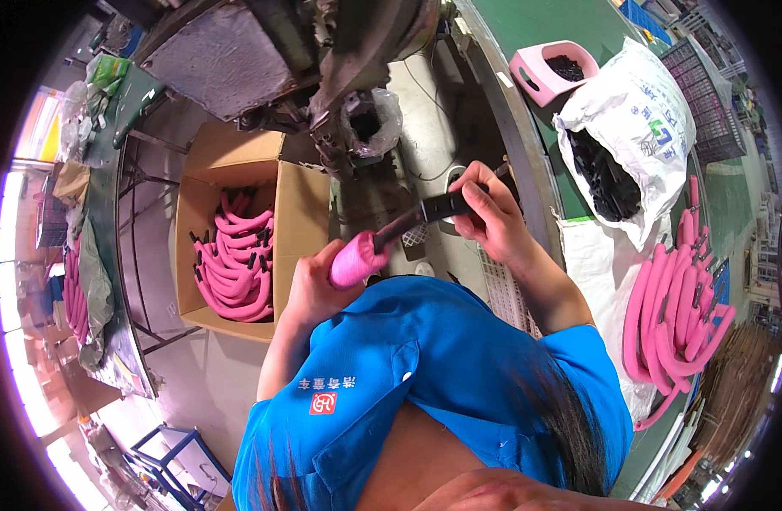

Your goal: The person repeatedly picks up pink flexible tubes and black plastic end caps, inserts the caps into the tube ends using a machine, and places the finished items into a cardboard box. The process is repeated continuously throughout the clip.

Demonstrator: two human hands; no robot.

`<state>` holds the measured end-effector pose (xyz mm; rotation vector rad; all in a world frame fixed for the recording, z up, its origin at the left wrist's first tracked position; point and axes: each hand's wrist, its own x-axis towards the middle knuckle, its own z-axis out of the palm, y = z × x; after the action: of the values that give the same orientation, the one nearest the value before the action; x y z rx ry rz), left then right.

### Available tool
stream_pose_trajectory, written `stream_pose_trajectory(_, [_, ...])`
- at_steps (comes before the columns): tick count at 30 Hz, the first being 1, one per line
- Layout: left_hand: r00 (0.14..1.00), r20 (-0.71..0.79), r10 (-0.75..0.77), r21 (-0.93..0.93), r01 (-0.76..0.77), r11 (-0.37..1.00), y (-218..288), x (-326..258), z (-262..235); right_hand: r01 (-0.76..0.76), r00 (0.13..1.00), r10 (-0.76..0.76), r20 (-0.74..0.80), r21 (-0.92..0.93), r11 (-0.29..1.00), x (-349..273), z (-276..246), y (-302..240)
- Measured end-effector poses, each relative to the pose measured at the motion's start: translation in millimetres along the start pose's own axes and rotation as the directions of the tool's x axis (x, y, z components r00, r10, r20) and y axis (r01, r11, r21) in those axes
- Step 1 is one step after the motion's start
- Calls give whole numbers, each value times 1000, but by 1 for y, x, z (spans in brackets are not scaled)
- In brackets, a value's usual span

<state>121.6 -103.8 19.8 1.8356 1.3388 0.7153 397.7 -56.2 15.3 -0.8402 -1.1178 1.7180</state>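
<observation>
My left hand (312, 285) is wrapped round a pink foam-covered tube (357, 260) in front of my chest. A bare black rod (397, 227) sticks out of the foam toward the upper right. Against the far end of that rod is a flat black plastic piece (444, 205), which the fingers of my right hand (497, 217) pinch. Whether the piece sits on the rod or only touches it, I cannot tell. Below my left hand, the rest of the foam tube is hidden.
Dark machinery (348, 43) stands just ahead. An open cardboard box (301, 204) at left holds several pink tubes (237, 272). On the green bench (518, 21) at right are a pink scoop-like bin (529, 66), a white sack (650, 98) of black pieces (608, 183) and more pink tubes (676, 311).
</observation>
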Motion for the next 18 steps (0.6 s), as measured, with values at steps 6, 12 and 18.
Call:
stream_pose_trajectory(6, [999,24,-26,125,22,992,-25,-13,-18,-84,968,108,227,-113,990,23,23,18])
stream_pose_trajectory(12, [980,-192,-51,175,86,981,-71,9,-22,52,998,-34,53,-397,916,81,37,51])
stream_pose_trajectory(18, [963,-268,-22,196,77,978,-114,56,-47,4,998,-44,-43,-675,738,170,29,80])
